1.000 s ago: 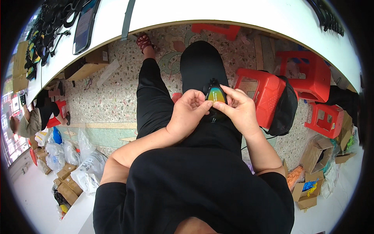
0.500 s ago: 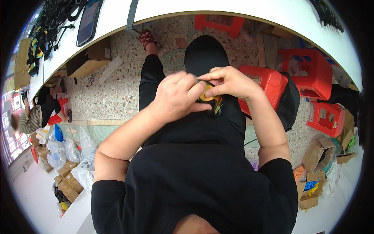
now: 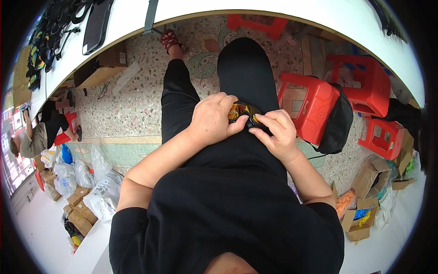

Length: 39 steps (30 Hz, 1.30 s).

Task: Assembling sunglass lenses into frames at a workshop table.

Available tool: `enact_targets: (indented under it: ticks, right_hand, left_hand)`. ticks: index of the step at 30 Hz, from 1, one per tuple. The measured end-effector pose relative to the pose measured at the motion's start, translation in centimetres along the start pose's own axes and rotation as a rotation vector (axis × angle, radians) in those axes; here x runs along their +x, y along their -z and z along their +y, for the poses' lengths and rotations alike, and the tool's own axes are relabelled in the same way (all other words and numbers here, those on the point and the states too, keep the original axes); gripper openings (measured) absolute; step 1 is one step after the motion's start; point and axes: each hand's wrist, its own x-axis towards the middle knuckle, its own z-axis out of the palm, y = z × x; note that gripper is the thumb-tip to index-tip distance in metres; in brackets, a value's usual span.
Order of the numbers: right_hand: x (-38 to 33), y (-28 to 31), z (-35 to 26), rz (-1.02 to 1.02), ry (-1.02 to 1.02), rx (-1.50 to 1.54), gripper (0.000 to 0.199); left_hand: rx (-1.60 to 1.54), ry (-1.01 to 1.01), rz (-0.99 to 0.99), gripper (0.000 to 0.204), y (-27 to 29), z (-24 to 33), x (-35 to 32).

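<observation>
A pair of black-framed goggles with a shiny yellow-orange lens is held over my lap. My left hand grips its left end, with the thumb at the lower rim and the fingers over the top. At the other end, my right hand pinches the frame between thumb and fingers. The lens is turned up toward me, and both its ends are partly covered by my fingers.
A white table curves across the far side, bearing a dark phone and a pile of black goggle parts. Red stools and a black bag stand right. Plastic bags and a seated person are left.
The goggles have turned so the lens lies level and shows more. My right hand has moved down and right, from the top of the frame to its right end.
</observation>
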Motion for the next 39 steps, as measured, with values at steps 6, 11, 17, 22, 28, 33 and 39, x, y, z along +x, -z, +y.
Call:
enact_targets:
  ticks: [6,11,17,22,28,33,39]
  right_hand:
    - [0.6,-0.3,-0.2,0.015,0.093,0.019,0.031]
    - [1.5,1.0,0.0,-0.106,0.007,0.126,0.038]
    - [3.4,2.5,-0.1,-0.414,-0.315,0.296,0.072]
    - [1.6,0.7,0.9,-0.252,-0.255,0.391,0.057]
    - [0.4,-1.0,1.9,-0.189,-0.398,0.601,0.046]
    - [0.4,-0.9,1.5,-0.232,-0.429,0.569,0.04]
    - [0.4,-1.5,0.3,-0.175,-0.286,0.461,0.04]
  left_hand:
    - [0.093,-0.029,0.166,0.046,0.0,1.0,-1.0]
    - [0.058,-0.104,0.197,0.048,0.4,0.7,-1.2]
    - [0.007,-0.2,0.179,0.051,1.0,1.5,-0.6]
    - [-0.006,-0.207,0.124,0.057,2.0,1.5,-0.5]
    - [-0.099,-0.442,0.021,0.045,4.2,-0.2,-0.2]
    - [-0.172,-0.503,0.062,0.033,3.2,0.1,-0.4]
    - [-0.236,-0.443,0.117,0.025,2.1,-0.2,-2.0]
